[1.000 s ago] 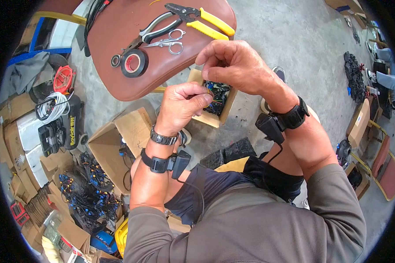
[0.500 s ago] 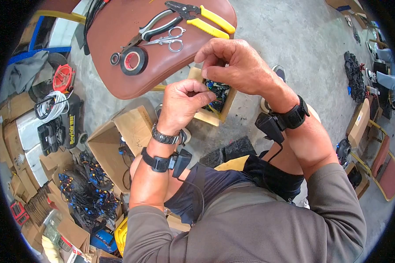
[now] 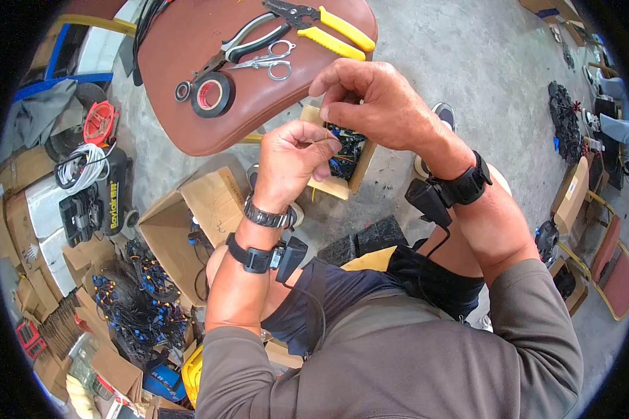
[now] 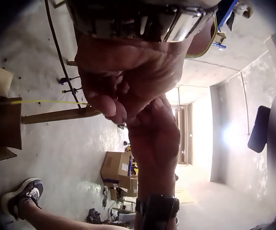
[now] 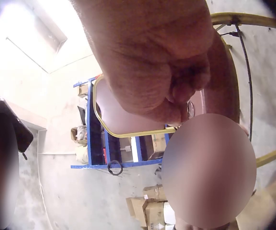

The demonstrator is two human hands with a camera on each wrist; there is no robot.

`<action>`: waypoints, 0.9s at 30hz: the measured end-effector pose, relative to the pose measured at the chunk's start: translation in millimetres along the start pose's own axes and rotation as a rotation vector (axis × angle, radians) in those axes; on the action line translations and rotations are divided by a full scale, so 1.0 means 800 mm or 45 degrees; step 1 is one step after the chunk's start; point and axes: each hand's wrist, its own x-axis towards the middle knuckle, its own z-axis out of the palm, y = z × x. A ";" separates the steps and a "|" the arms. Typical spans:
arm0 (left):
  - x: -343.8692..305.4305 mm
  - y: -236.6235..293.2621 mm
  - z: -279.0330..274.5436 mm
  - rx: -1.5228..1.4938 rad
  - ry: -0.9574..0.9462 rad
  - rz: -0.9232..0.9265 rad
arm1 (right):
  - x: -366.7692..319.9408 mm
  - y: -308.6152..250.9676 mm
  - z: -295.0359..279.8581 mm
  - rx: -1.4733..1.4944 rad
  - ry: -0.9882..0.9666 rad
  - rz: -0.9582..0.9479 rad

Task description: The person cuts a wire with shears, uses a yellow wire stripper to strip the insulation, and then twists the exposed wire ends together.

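My left hand (image 3: pixel 293 157) pinches a thin yellow wire (image 4: pixel 47 102) between thumb and fingertips. Its tail runs down toward a small cardboard box in the left wrist view. Just above and to the right, my right hand (image 3: pixel 377 105) has thumb and curled fingers together at the wire's upper end, with a short stretch showing between the hands. The fingertips' grip there is mostly hidden. Below both hands stands the small cardboard box (image 3: pixel 362 167), holding dark wiring (image 3: pixel 347 155) with blue parts.
A brown chair seat (image 3: pixel 189 133) ahead bears scissors (image 3: pixel 269 61), pliers (image 3: pixel 255 42), yellow-handled wire strippers (image 3: pixel 335 38) and black tape (image 3: pixel 213 94). An open carton (image 3: pixel 182 241) and a tangled wire heap (image 3: pixel 143 304) lie to the left.
The left hand shifts slightly, then rises closer to the right hand, with the yellow wire now dangling below it. The right hand stays almost still.
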 end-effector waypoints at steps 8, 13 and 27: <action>0.002 -0.009 -0.002 -0.145 0.005 0.112 | 0.002 0.007 -0.007 0.026 0.060 -0.007; 0.003 -0.008 -0.007 -0.129 -0.126 0.091 | 0.001 0.004 -0.006 0.024 0.041 0.017; 0.002 -0.014 -0.001 0.145 0.007 0.244 | -0.001 0.006 0.007 -0.099 0.038 -0.144</action>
